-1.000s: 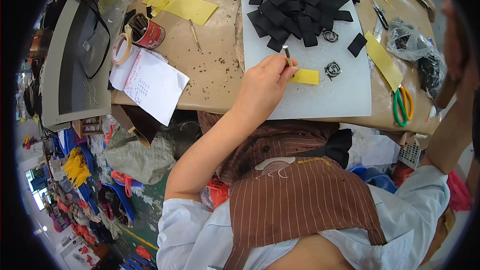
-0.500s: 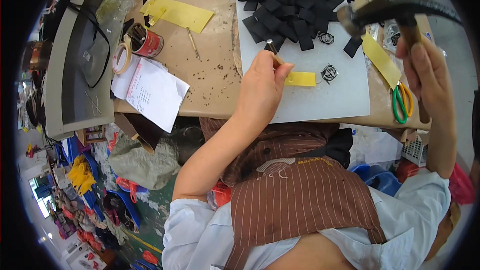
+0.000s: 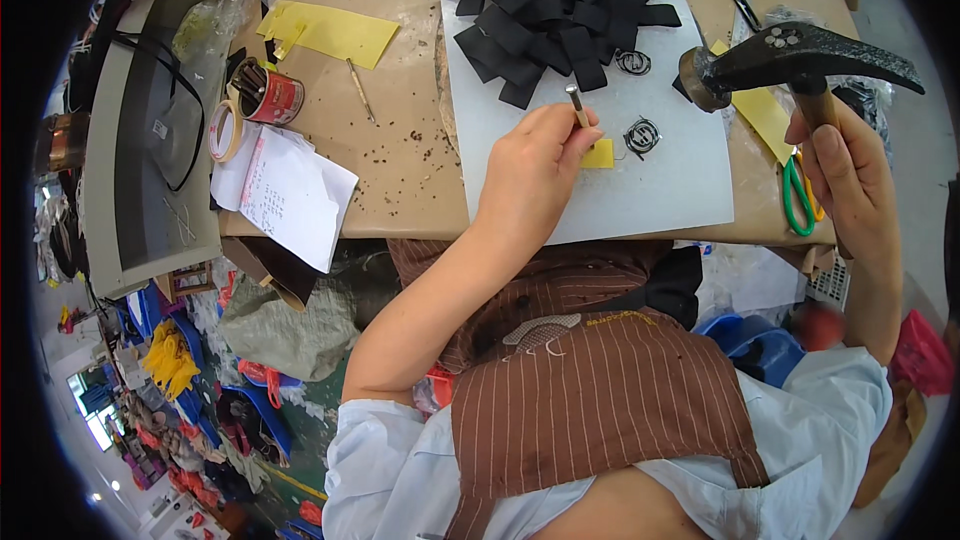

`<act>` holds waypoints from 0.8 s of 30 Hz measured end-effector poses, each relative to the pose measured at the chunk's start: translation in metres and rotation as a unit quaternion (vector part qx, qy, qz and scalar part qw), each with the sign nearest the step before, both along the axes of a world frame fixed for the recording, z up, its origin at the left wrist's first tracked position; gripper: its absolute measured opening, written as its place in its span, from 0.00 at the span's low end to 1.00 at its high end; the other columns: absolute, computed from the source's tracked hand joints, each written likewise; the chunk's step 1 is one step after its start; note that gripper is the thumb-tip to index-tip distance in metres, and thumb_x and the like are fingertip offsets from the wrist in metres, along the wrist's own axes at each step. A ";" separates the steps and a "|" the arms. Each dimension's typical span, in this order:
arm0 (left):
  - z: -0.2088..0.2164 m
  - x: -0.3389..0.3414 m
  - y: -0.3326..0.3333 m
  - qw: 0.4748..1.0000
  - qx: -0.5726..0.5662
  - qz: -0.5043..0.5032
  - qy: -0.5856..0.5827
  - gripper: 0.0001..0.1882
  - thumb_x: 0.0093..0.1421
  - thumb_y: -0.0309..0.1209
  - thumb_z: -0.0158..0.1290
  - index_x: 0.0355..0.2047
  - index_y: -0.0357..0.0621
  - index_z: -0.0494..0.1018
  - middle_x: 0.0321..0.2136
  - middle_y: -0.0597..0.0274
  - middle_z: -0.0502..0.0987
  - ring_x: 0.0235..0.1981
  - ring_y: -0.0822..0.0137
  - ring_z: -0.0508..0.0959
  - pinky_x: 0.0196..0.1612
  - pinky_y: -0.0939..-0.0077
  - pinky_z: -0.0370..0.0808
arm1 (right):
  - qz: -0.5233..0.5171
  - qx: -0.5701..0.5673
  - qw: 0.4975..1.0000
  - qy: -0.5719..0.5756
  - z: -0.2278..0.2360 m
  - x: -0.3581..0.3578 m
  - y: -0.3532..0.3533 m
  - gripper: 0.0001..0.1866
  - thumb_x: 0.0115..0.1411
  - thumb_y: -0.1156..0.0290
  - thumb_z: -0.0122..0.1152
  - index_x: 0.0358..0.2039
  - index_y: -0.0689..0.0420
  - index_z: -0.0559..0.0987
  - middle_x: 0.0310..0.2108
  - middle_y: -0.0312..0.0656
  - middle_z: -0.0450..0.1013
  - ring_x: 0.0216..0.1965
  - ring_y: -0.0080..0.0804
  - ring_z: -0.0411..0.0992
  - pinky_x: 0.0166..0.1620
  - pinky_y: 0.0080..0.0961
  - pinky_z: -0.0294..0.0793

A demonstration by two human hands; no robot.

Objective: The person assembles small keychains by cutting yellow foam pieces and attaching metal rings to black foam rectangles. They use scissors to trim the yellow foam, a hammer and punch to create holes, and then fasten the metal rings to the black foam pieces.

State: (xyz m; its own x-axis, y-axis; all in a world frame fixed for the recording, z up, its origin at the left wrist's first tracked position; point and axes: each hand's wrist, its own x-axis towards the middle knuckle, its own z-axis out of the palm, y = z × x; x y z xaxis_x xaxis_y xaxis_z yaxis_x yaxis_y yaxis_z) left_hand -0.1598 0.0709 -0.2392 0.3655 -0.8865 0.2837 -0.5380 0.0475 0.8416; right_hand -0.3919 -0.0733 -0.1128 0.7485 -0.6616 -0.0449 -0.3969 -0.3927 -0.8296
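My left hand [image 3: 540, 165] pinches a metal punch [image 3: 577, 105] that stands nearly upright, slightly tilted. Its lower end is hidden by my fingers. Beneath lies a narrow yellow strip [image 3: 601, 155], mostly covered by the hand, on a pale grey board [image 3: 690, 190]. Raised at the right, my right hand [image 3: 845, 155] is wrapped round the wooden handle of a claw hammer [image 3: 775, 58]. The hammer's dark head is held above the board's right edge, apart from the punch. Two small coils of black cord, a nearer one [image 3: 642, 137] and a farther one [image 3: 633, 62], lie on the board.
A heap of black fabric strips [image 3: 560, 15] covers the board's far part. Green-and-orange-handled scissors [image 3: 797, 202] lie at right beside a yellow piece [image 3: 762, 120]. At left are a red tin [image 3: 280, 98], tape roll [image 3: 226, 132], notepad [image 3: 300, 195], thin metal tool [image 3: 360, 90] and yellow sheet [image 3: 345, 37].
My left hand and the punch have moved right along the yellow strip, covering more of it. The hammer has come slightly lower and now hangs steadier. The whole view has shifted a little.
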 end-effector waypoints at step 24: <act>0.005 -0.009 -0.002 0.996 -0.047 -0.020 -0.072 0.05 0.58 0.24 0.56 0.32 0.36 0.72 0.29 0.55 0.78 0.25 0.59 0.78 0.29 0.72 0.75 | 0.069 -0.264 0.961 0.048 0.050 0.037 0.008 0.16 0.66 0.59 0.48 0.43 0.58 0.75 0.17 0.28 0.64 0.15 0.18 0.58 0.21 0.17 0.56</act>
